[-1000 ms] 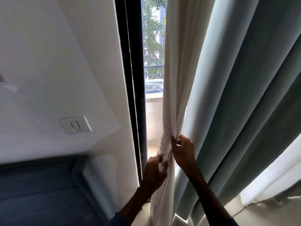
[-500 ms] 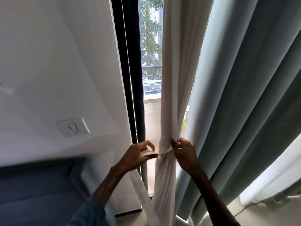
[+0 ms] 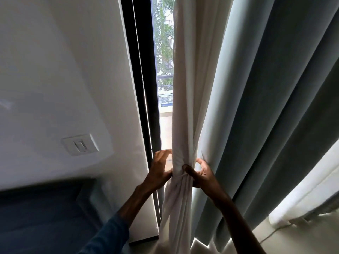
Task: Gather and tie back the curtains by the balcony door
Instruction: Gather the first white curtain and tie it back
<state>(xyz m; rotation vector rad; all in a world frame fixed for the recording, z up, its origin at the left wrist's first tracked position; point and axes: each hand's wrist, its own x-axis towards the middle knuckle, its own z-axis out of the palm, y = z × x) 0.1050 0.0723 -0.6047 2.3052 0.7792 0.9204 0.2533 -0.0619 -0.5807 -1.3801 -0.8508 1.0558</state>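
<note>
You have a plain cream-white sheer fabric curtain [image 3: 185, 88], unpatterned, gathered beside a plain muted grey-green heavy drape [image 3: 266, 107]. The tall narrow door frame [image 3: 141, 88] is black against a plain white painted wall [image 3: 64, 70] carrying a white rectangular plastic switch [image 3: 80, 147]. Your sleeve [image 3: 108, 237] is dark blue.

Two bare hands in view: left hand [image 3: 159, 171], right hand [image 3: 202, 174]. No gloves, rings or watch visible. Left forearm exits a dark blue sleeve [image 3: 108, 235] with cuff pushed up. Right forearm bare to frame edge.
</note>
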